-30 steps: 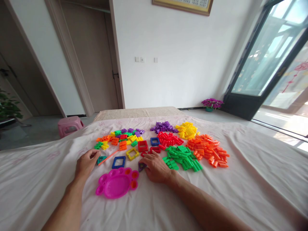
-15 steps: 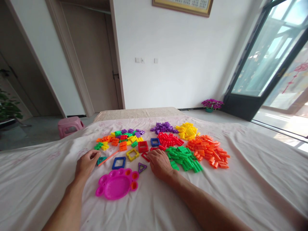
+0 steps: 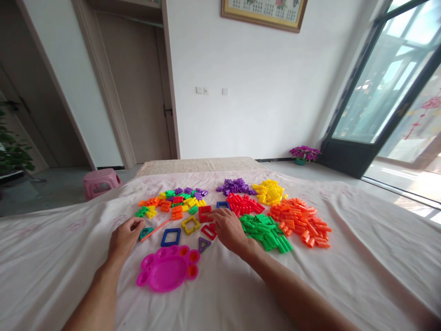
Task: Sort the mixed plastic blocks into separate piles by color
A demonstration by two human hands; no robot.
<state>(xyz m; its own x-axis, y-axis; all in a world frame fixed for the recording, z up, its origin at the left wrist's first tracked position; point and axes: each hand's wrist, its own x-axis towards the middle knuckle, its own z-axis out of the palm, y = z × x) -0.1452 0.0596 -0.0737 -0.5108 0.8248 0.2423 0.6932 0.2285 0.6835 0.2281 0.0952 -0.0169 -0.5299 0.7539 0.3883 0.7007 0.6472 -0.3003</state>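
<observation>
My left hand (image 3: pixel 126 238) rests on the cloth with its fingers curled and tips together; what they hold, if anything, is hidden. Just right of it lie a teal triangle frame (image 3: pixel 146 233) and a thin orange stick (image 3: pixel 155 230). My right hand (image 3: pixel 228 228) reaches leftward with fingers extended, tips at the edge of a red square frame (image 3: pixel 203 218). Below its fingers is another red frame (image 3: pixel 207 231), partly covered. A blue square frame (image 3: pixel 170 237), a yellow one (image 3: pixel 190 225) and a purple triangle (image 3: pixel 204 245) lie between the hands.
A pink palette (image 3: pixel 168 274) with orange pieces in some wells is nearest me. Sorted piles of purple (image 3: pixel 235 186), yellow (image 3: pixel 269 191), red (image 3: pixel 245 205), green (image 3: pixel 266 232) and orange (image 3: pixel 299 221) pieces lie right; mixed pieces (image 3: pixel 177 200) lie behind.
My right hand has shifted slightly up and left, from the lower red frame to the red square. The left hand stays in place. The view has tilted up slightly.
</observation>
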